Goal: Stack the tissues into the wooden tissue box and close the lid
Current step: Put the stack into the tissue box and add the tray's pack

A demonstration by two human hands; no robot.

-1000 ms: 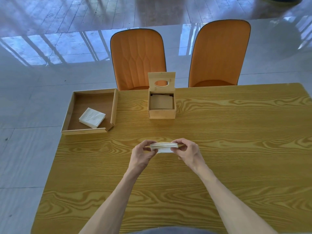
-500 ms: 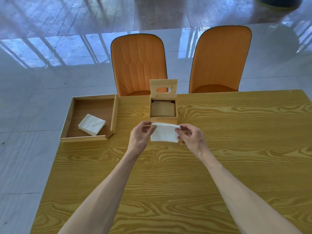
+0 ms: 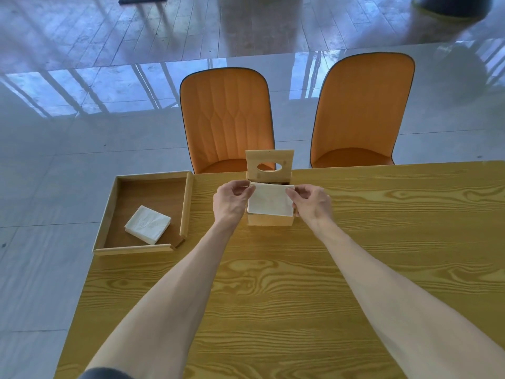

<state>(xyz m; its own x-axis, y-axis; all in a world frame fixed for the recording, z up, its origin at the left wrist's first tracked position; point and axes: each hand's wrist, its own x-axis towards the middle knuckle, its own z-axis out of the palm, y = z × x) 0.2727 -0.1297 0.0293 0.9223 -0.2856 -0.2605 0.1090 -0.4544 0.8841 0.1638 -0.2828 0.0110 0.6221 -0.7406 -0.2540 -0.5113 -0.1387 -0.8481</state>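
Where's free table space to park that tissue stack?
Bare table right of the tissue box, out to the far edge, and the near span between the forearms. Tray floor behind its tissue stack is open. Crowded: box mouth, where left hand and right hand grip tissues.

I see a yellow wood-grain table [image 3: 355,269] with two orange chairs [image 3: 228,119] [image 3: 363,110] tucked at its far edge. Glossy pale floor tiles [image 3: 54,165] mirror window bars; wood planking [image 3: 191,26] lies beyond.
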